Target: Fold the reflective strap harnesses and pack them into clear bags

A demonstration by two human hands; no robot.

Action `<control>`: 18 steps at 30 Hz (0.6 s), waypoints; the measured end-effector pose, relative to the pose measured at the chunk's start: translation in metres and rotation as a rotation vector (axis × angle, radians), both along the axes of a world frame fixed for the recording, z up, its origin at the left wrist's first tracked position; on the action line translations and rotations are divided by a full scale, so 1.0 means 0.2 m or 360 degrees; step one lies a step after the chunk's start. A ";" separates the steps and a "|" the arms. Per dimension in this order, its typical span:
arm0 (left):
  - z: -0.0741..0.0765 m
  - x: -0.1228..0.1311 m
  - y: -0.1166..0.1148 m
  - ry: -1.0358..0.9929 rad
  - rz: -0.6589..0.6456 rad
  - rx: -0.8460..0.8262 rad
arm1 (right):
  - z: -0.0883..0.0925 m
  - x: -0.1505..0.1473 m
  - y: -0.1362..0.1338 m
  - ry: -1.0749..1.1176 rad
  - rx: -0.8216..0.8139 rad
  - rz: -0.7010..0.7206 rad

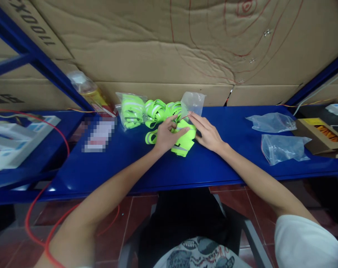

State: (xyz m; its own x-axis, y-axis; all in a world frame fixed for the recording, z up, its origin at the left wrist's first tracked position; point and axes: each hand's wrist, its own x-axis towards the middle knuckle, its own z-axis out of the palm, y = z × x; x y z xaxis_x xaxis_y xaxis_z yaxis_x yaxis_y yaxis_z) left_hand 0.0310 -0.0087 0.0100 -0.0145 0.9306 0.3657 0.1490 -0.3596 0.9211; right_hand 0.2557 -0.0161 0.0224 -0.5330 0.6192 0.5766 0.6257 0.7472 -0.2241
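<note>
My left hand (170, 134) curls its fingers and thumb around a neon-yellow reflective strap (182, 143) bunched in loops, with silver stripes. Close beside it, my right hand (207, 133) has its fingertips at the red-lined mouth of a clear zip bag (196, 102). The bag lies behind the bundle, and its lower part is covered by the hands and strap. Right behind my left hand sit more loose coiled reflective straps (157, 111). To their left, a filled clear bag (133, 111) contains a folded strap of the same kind.
Two clear zip bags (284, 149) lie on the blue table (221, 171) at right, by an open cardboard box (322, 137). A bottle (86, 91) stands at back left near a blurred paper (99, 136). Cardboard (135, 56) walls the back. A red hose (32, 230) hangs at left.
</note>
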 end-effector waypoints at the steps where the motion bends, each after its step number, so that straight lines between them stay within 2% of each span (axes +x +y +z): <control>1: -0.01 0.00 0.00 -0.0002 -0.0025 -0.0010 | 0.00 0.00 0.00 -0.0023 -0.0004 0.0012; 5: -0.03 -0.02 0.02 0.0019 -0.0132 -0.0079 | 0.03 -0.01 -0.02 -0.0142 -0.0041 0.0128; 9: -0.04 -0.03 0.04 -0.0046 -0.0063 -0.0100 | 0.05 -0.03 -0.04 -0.0179 -0.0055 0.0068; 14: -0.02 -0.04 0.05 -0.0055 0.0043 -0.0066 | 0.05 -0.03 -0.03 0.0122 -0.0036 -0.0059; 18: -0.02 -0.03 0.04 -0.0069 0.0058 -0.0044 | 0.04 0.00 0.00 0.0433 -0.0214 -0.0230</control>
